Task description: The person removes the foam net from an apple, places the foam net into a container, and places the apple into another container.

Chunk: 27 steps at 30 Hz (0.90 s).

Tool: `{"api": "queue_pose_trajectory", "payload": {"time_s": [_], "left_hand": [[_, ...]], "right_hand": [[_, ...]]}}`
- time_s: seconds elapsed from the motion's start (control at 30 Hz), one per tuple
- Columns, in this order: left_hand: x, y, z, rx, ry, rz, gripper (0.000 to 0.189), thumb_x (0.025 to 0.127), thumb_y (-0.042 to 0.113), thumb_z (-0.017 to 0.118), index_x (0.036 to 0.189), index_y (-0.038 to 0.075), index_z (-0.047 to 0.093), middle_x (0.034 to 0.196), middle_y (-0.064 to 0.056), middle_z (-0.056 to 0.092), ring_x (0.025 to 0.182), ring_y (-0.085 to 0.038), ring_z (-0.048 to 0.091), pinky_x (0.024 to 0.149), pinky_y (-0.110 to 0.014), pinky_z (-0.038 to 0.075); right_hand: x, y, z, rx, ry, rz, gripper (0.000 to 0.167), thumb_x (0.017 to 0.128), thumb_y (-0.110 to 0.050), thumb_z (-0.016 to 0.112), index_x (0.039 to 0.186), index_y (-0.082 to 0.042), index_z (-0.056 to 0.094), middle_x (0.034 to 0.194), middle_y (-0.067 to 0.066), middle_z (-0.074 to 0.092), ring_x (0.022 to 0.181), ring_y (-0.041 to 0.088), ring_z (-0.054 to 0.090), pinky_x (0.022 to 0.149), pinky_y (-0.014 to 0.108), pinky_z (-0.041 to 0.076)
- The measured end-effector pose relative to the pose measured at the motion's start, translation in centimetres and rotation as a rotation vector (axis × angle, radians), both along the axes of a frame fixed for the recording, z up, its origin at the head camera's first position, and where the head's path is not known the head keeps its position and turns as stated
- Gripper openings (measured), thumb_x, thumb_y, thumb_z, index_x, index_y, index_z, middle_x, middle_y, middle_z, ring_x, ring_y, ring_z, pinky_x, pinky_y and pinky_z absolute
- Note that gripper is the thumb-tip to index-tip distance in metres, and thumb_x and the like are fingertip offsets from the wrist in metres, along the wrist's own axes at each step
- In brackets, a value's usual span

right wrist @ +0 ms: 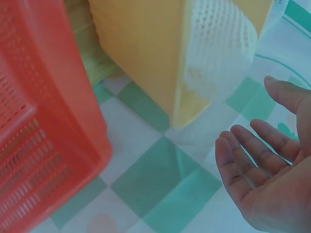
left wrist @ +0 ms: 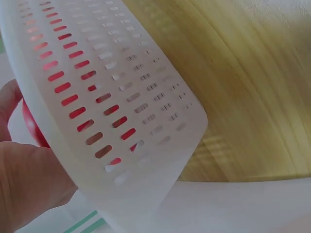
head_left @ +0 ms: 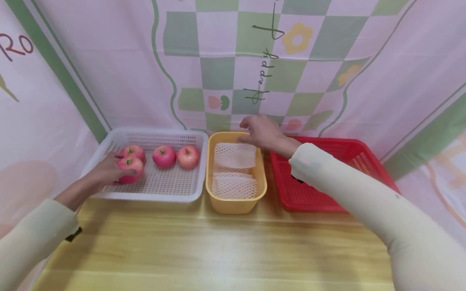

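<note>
My left hand (head_left: 106, 171) reaches over the left end of the white basket (head_left: 174, 197) and holds a red apple (head_left: 132, 165), thumb on the near side. Right behind it sits a second apple (head_left: 133, 151), and two more apples (head_left: 164, 156) lie side by side to the right. In the left wrist view the basket wall hides most of the held apple (left wrist: 34, 125). Above the far right rim of the yellow bin (head_left: 236, 206) hovers my right hand (head_left: 265, 131), empty, with fingers loosely extended. White foam net sleeves (head_left: 234, 185) lie inside that bin.
A red basket (head_left: 309, 198) stands to the right of the yellow bin, partly under my right forearm. All three containers stand in a row on the wooden table (head_left: 225, 250), against a hanging checkered cloth (head_left: 218, 72).
</note>
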State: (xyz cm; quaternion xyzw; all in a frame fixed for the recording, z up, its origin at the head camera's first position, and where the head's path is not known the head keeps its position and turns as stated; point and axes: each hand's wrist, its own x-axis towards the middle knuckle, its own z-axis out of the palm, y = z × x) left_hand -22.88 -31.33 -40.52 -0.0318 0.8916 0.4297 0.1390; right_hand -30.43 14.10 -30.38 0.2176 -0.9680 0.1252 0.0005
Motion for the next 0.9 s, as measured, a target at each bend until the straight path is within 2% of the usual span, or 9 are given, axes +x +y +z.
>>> {"api": "queue_pose_trajectory", "payload": {"time_s": [0.07, 0.17, 0.23, 0.27, 0.47, 0.53, 0.67, 0.73, 0.9], "left_hand": [[-0.1, -0.2, -0.2, -0.027, 0.01, -0.027, 0.096, 0.094, 0.024, 0.077, 0.156, -0.019, 0.017, 0.148, -0.039, 0.042, 0.13, -0.045, 0.051, 0.094, -0.035, 0.058], [-0.1, -0.4, -0.4, -0.049, 0.008, -0.064, 0.1, 0.093, 0.025, 0.079, 0.159, -0.017, 0.016, 0.152, -0.041, 0.038, 0.138, -0.052, 0.045, 0.114, -0.056, 0.046], [-0.1, -0.4, -0.5, -0.061, 0.004, -0.081, 0.102, 0.092, 0.025, 0.079, 0.159, -0.016, 0.015, 0.154, -0.041, 0.036, 0.14, -0.053, 0.042, 0.12, -0.063, 0.036], [-0.1, -0.5, -0.6, -0.064, 0.002, -0.085, 0.103, 0.092, 0.025, 0.08, 0.159, -0.016, 0.015, 0.153, -0.041, 0.037, 0.14, -0.053, 0.043, 0.119, -0.063, 0.036], [-0.1, -0.4, -0.7, -0.105, -0.002, -0.097, 0.099, 0.091, 0.026, 0.081, 0.155, -0.017, 0.02, 0.144, -0.038, 0.045, 0.126, -0.046, 0.052, 0.1, -0.045, 0.05], [-0.2, -0.5, -0.8, -0.116, -0.006, -0.101, 0.098, 0.09, 0.026, 0.082, 0.154, -0.017, 0.021, 0.142, -0.037, 0.046, 0.122, -0.044, 0.053, 0.094, -0.04, 0.05], [-0.4, -0.7, -1.0, -0.152, -0.018, -0.105, 0.097, 0.091, 0.028, 0.082, 0.152, -0.019, 0.023, 0.139, -0.038, 0.047, 0.119, -0.044, 0.054, 0.09, -0.04, 0.053], [-0.5, -0.8, -1.2, -0.153, -0.027, -0.104, 0.091, 0.091, 0.026, 0.081, 0.148, -0.021, 0.029, 0.132, -0.037, 0.052, 0.107, -0.039, 0.06, 0.083, -0.037, 0.055], [-0.4, -0.9, -1.6, -0.091, -0.054, -0.107, 0.079, 0.089, 0.018, 0.08, 0.141, -0.021, 0.034, 0.117, -0.028, 0.057, 0.083, -0.022, 0.061, 0.063, -0.031, 0.054]], "right_hand": [[-0.1, 0.4, 0.3, -0.01, 0.004, 0.0, 0.05, 0.091, -0.032, 0.083, 0.129, -0.001, 0.071, 0.128, 0.018, 0.074, 0.116, 0.035, 0.069, 0.097, 0.051, 0.058], [-0.1, 1.2, 0.4, -0.015, 0.011, -0.014, 0.048, 0.092, -0.031, 0.081, 0.128, 0.0, 0.072, 0.127, 0.019, 0.074, 0.111, 0.035, 0.07, 0.097, 0.05, 0.058], [-0.2, 1.9, 0.3, -0.016, 0.029, -0.021, 0.046, 0.093, -0.031, 0.08, 0.126, 0.001, 0.073, 0.124, 0.019, 0.074, 0.108, 0.035, 0.071, 0.096, 0.049, 0.059], [-0.2, 2.2, 0.2, -0.018, 0.042, -0.022, 0.044, 0.093, -0.031, 0.08, 0.124, 0.001, 0.074, 0.122, 0.019, 0.075, 0.106, 0.035, 0.071, 0.094, 0.049, 0.059], [-0.2, 4.5, 0.1, -0.028, 0.098, -0.01, 0.026, 0.094, -0.025, 0.077, 0.101, 0.0, 0.077, 0.094, 0.017, 0.075, 0.079, 0.03, 0.063, 0.07, 0.043, 0.054], [-0.1, 5.3, 0.2, -0.018, 0.093, -0.02, 0.028, 0.094, -0.025, 0.078, 0.104, 0.002, 0.077, 0.095, 0.019, 0.075, 0.079, 0.03, 0.063, 0.071, 0.044, 0.055], [0.1, 6.9, 0.5, 0.002, 0.059, -0.058, 0.037, 0.094, -0.024, 0.075, 0.117, 0.005, 0.074, 0.11, 0.024, 0.076, 0.094, 0.036, 0.07, 0.085, 0.052, 0.059], [0.2, 7.7, 0.5, -0.002, 0.044, -0.063, 0.037, 0.095, -0.023, 0.073, 0.119, 0.006, 0.073, 0.112, 0.025, 0.075, 0.096, 0.037, 0.07, 0.087, 0.054, 0.059], [0.5, 9.7, 0.5, 0.004, 0.084, -0.061, 0.022, 0.095, -0.023, 0.073, 0.098, -0.001, 0.072, 0.089, 0.017, 0.07, 0.078, 0.029, 0.06, 0.07, 0.044, 0.052]]}}
